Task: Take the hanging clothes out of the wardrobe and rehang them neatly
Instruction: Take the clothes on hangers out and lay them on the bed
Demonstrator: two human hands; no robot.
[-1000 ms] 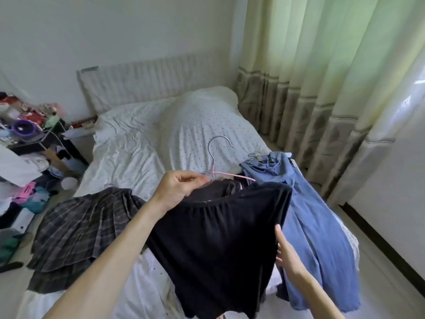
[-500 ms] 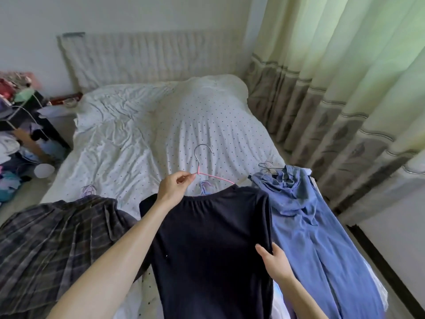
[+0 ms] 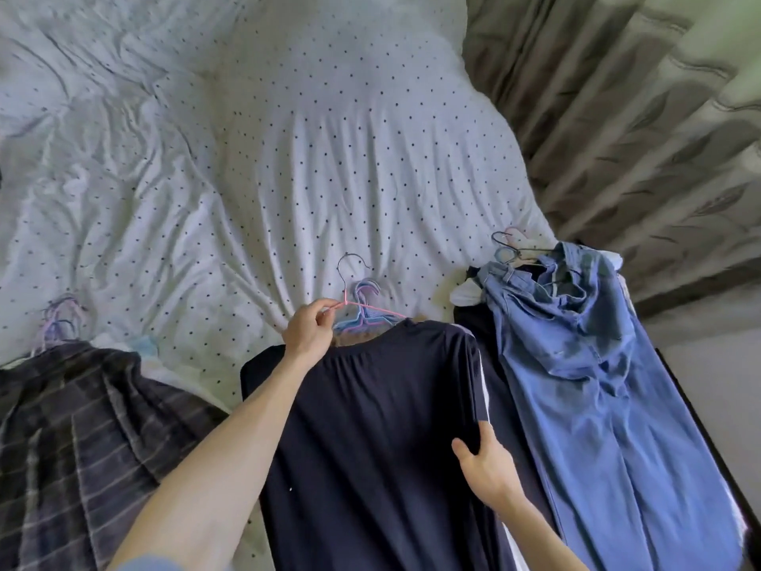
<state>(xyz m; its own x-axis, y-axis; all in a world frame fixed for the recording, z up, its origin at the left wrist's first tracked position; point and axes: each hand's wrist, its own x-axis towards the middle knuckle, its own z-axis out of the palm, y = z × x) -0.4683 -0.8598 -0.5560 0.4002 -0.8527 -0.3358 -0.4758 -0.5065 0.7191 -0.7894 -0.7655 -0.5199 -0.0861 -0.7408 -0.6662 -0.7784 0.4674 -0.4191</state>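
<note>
my left grip (image 3: 306,329) reaches forward, fingertips pinching the thin pink wire hanger (image 3: 372,311). my right grip (image 3: 488,467) clasps the edge of the dark navy garment (image 3: 370,426), which lies on the dotted white bed (image 3: 329,158) between a grey plaid skirt (image 3: 82,426) and blue denim jeans (image 3: 597,385).

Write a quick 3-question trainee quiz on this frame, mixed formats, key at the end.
1. True or false: the left hand pinches the pink hanger.
2. The denim garment lying to the person's right of the dark garment is: A) red B) blue C) green.
3. Fill in: the right hand grips the dark garment's ____ edge.

Key: 1 true; 2 B; 3 right.
</note>
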